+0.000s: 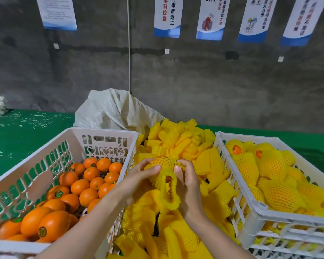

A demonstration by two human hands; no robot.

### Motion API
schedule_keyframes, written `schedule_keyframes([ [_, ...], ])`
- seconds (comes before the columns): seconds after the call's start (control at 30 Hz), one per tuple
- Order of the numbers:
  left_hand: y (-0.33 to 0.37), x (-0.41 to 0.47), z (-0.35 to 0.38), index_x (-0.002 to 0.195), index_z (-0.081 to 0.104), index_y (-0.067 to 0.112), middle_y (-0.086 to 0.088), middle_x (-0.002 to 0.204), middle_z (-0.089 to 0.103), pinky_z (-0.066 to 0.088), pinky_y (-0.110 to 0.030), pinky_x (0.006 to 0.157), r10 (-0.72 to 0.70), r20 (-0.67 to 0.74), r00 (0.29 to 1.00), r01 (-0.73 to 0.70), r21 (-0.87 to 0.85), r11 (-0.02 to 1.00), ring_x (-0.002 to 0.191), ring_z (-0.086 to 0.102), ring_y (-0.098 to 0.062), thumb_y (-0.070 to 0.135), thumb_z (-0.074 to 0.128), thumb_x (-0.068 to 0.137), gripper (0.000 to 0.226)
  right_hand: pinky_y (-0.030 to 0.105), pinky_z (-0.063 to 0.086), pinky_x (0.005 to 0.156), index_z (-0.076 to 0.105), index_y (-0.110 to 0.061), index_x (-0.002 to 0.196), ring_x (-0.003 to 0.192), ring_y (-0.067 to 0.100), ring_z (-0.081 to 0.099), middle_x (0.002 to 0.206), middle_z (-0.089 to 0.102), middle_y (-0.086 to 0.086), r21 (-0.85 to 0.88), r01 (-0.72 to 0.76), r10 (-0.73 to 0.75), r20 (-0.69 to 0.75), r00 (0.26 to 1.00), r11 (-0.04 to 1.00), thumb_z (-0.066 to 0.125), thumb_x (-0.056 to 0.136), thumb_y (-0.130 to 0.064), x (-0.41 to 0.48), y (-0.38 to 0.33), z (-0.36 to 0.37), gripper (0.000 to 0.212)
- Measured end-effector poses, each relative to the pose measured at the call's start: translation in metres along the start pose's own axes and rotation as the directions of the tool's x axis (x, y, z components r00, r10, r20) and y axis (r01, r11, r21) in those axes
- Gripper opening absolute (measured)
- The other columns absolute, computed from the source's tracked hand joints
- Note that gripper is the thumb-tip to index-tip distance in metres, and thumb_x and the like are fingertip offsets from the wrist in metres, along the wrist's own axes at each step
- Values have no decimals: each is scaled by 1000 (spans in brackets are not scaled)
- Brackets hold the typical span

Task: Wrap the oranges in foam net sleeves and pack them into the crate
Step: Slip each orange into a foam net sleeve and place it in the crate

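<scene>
Left hand (138,176) and right hand (187,182) both pinch the foam net sleeve (167,189), thumbs on top. One orange (164,161) sits netted in its far end, held over the loose sleeve pile (185,141) mid-desk. The sleeve looks soft, stretchy and featherlight. The orange is firm, heavier and smooth (probably bruises if dropped), so it is best cupped from underneath through the net. Bare oranges (86,186) fill the supply crate (101,130) at the near left edge. The packing crate (251,208) at near right holds wrapped fruit. The green desk (17,139) is shred-littered, with a woven sack (110,111) behind, then grey wall and posters (167,17).
</scene>
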State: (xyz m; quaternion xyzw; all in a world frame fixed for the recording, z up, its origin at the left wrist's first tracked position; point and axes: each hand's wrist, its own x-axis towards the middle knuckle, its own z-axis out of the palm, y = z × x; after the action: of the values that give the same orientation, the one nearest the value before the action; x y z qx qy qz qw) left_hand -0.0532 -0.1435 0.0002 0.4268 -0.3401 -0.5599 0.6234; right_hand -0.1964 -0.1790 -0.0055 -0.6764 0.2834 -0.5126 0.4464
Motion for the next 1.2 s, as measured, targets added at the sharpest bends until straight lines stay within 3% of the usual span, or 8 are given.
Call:
schedule_keyframes([
  [0.2, -4, -3, -4, 98, 76, 9, -12, 102, 73, 57, -32, 65, -12, 108, 994, 33, -195, 980, 91, 71, -24, 19, 77, 67, 32, 23, 36, 59, 53, -17, 77, 64, 6, 41, 69, 45, -2, 104, -110, 123, -129, 984, 989, 48, 95, -11, 9, -2, 8, 20],
  [0.33, -9, -11, -9, 63, 61, 2, -16, 49, 58, 41, -10, 37, -25, 15, 1000, 26, -95, 995, 42, 60, -1, 2, 41, 96, 39, 19, 30, 50, 50, -17, 67, 52, 1, 36, 57, 40, -8, 68, -129, 139, -166, 976, 989, 48, 93, -8, 12, -2, 13, 27],
  [0.47, -9, 3, 2, 79, 75, 12, -12, 81, 71, 54, -25, 53, -96, -118, 988, 102, 42, 994, 71, 70, -22, 27, 53, 83, 27, 18, 25, 46, 48, -15, 71, 45, 3, 35, 53, 37, -6, 9, -97, 98, -158, 983, 995, 46, 95, -6, 8, 2, 16, 26],
  [0.63, -14, 1, -3, 88, 78, 23, -7, 98, 74, 57, -31, 65, -130, 15, 991, 130, 2, 991, 85, 71, -20, 46, 55, 72, 36, 17, 30, 49, 49, -16, 70, 50, -1, 40, 59, 42, -5, 35, -101, 106, -181, 978, 994, 45, 94, -4, 12, 5, 14, 27],
  [0.87, -12, 0, 1, 75, 79, 25, -5, 87, 75, 56, -29, 60, -96, -63, 993, 92, -62, 994, 77, 72, -19, 47, 56, 68, 33, 24, 45, 63, 59, -22, 75, 76, 12, 54, 80, 59, -4, 347, -445, 504, -101, 858, 826, 48, 93, -17, 24, 1, 10, 22],
  [1.0, -14, 0, 2, 63, 76, 19, -8, 72, 72, 57, -31, 57, -132, -90, 987, 120, -128, 984, 64, 71, -20, 45, 60, 61, 30, 26, 34, 51, 51, -9, 72, 62, 20, 41, 66, 44, 8, 307, -505, 546, -60, 836, 807, 48, 92, -13, 28, 5, 15, 20],
  [1.1, -16, 1, 3, 63, 76, 19, -9, 71, 71, 57, -33, 58, -144, -123, 982, 127, -133, 983, 62, 70, -21, 47, 58, 65, 33, 37, 35, 61, 52, 15, 82, 69, 28, 41, 70, 40, 29, 284, -486, 522, -62, 851, 826, 50, 93, -12, 22, 6, 23, 29],
  [1.2, -16, 2, 1, 63, 74, 24, -4, 67, 71, 56, -31, 53, -80, -154, 985, 61, -129, 990, 60, 70, -17, 44, 54, 79, 33, 40, 52, 72, 66, -4, 95, 83, 28, 64, 81, 67, 15, 350, -575, 594, 63, 802, 740, 48, 95, -37, 16, 15, 26, 37],
])
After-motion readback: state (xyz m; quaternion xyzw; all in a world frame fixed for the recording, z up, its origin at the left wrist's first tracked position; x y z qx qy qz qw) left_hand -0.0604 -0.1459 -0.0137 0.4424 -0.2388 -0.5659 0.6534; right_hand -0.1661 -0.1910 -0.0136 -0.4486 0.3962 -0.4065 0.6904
